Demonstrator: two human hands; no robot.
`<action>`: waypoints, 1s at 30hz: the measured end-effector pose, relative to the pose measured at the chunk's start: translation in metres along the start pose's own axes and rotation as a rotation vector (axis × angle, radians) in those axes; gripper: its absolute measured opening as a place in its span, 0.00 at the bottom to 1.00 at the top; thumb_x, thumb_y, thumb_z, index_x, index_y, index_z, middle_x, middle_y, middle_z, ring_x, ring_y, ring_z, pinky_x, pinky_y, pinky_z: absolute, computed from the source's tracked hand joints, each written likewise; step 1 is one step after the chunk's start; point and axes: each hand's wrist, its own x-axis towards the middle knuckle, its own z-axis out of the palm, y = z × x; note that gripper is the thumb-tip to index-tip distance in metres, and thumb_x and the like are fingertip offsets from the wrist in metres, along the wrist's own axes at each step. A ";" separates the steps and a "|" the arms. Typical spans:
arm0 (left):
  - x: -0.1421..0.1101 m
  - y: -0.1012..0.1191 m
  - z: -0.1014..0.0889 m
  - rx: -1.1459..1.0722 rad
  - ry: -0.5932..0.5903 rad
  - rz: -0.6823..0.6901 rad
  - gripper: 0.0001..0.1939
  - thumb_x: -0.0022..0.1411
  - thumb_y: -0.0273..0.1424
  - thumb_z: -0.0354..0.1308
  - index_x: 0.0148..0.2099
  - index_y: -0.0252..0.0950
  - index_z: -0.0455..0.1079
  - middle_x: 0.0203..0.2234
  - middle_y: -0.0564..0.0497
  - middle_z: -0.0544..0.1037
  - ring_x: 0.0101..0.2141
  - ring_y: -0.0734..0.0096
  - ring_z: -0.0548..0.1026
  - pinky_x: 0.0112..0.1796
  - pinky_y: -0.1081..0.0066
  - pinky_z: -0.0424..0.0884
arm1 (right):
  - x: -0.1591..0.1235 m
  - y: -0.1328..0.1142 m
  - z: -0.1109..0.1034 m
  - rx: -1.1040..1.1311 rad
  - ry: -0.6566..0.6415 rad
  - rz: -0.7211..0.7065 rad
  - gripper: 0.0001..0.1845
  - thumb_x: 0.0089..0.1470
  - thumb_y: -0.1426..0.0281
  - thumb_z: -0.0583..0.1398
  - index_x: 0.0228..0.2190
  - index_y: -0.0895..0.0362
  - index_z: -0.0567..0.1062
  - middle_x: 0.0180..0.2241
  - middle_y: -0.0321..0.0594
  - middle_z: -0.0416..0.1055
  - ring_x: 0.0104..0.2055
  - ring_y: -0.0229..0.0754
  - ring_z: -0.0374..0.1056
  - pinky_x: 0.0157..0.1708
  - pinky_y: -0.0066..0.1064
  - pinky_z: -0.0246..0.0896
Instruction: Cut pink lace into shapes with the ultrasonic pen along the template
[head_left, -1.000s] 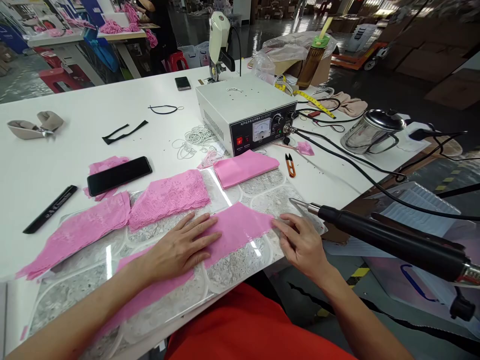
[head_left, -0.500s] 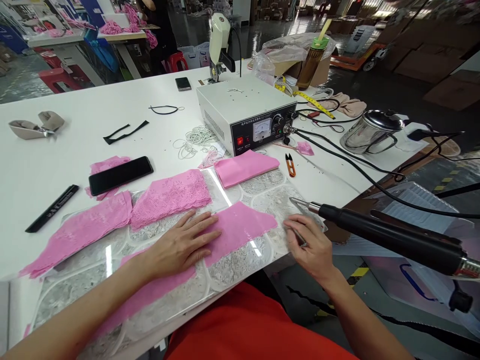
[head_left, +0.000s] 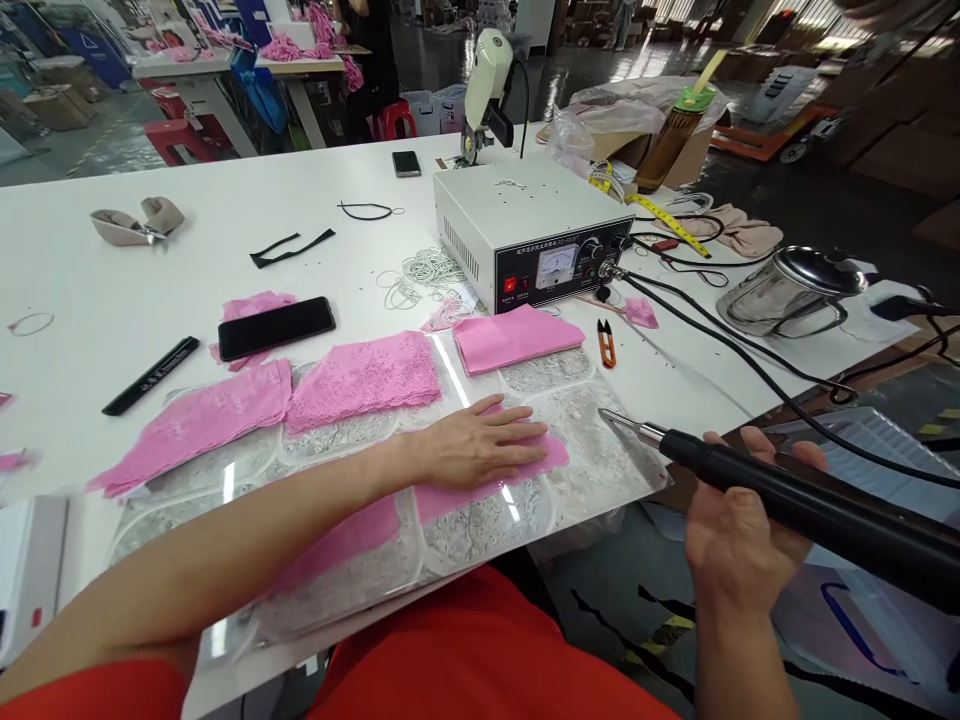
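My left hand (head_left: 480,445) lies flat with its fingers stretched out, pressing on a pink fabric piece (head_left: 442,503) and covering much of it. Under the fabric is a clear sheet over a stone-patterned mat (head_left: 600,440). At the right, my right hand (head_left: 742,540) is around a black ultrasonic hand tool (head_left: 757,485) from below, thumb in front and fingertips showing behind it. The tool's pointed metal tip (head_left: 630,424) hangs over the mat, right of the fabric. Another pink piece (head_left: 345,545) is partly hidden beneath my left forearm.
Pink lace stacks (head_left: 367,380) and a folded pink stack (head_left: 517,340) lie along the mat's far side. Behind stand a control box (head_left: 525,215) with cables and a metal mug (head_left: 795,290). Thread snips (head_left: 606,344), a phone (head_left: 277,328) and a black marker-like stick (head_left: 151,376) lie around.
My left hand has slid right across the pink piece. My right hand has moved from the mat's edge to the tool and taken hold of it. The view has shifted slightly left.
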 end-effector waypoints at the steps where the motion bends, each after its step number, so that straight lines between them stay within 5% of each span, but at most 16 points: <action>1: 0.001 -0.001 0.002 -0.012 -0.014 -0.012 0.21 0.76 0.37 0.48 0.66 0.41 0.65 0.67 0.47 0.63 0.68 0.54 0.58 0.67 0.50 0.55 | 0.002 0.001 0.006 0.040 -0.011 -0.034 0.30 0.52 0.58 0.64 0.56 0.44 0.67 0.57 0.42 0.69 0.58 0.56 0.69 0.61 0.62 0.60; 7: -0.002 -0.002 0.003 -0.053 -0.082 -0.066 0.23 0.77 0.40 0.45 0.69 0.42 0.62 0.69 0.47 0.61 0.70 0.56 0.55 0.68 0.49 0.49 | 0.024 0.014 0.029 0.127 0.077 -0.136 0.17 0.60 0.60 0.51 0.49 0.43 0.70 0.44 0.39 0.68 0.34 0.44 0.70 0.42 0.48 0.71; 13: -0.001 -0.001 0.002 -0.072 -0.087 -0.085 0.24 0.77 0.40 0.45 0.70 0.41 0.60 0.69 0.48 0.61 0.70 0.57 0.52 0.69 0.51 0.46 | 0.038 -0.016 0.031 0.247 0.063 0.022 0.13 0.53 0.61 0.50 0.33 0.50 0.72 0.31 0.36 0.60 0.20 0.37 0.55 0.21 0.36 0.58; 20: 0.001 -0.001 0.002 -0.082 -0.109 -0.084 0.25 0.78 0.41 0.43 0.71 0.38 0.58 0.69 0.47 0.59 0.71 0.57 0.50 0.69 0.51 0.45 | 0.025 -0.038 0.046 0.204 -0.170 -0.030 0.07 0.50 0.63 0.51 0.29 0.52 0.66 0.27 0.34 0.58 0.17 0.36 0.56 0.18 0.34 0.56; 30: 0.002 -0.002 0.002 -0.084 -0.048 -0.052 0.24 0.77 0.39 0.46 0.68 0.36 0.63 0.68 0.44 0.61 0.70 0.53 0.54 0.68 0.49 0.51 | 0.026 -0.036 0.053 0.231 -0.219 0.004 0.06 0.48 0.65 0.53 0.28 0.52 0.67 0.26 0.33 0.57 0.17 0.36 0.56 0.19 0.34 0.57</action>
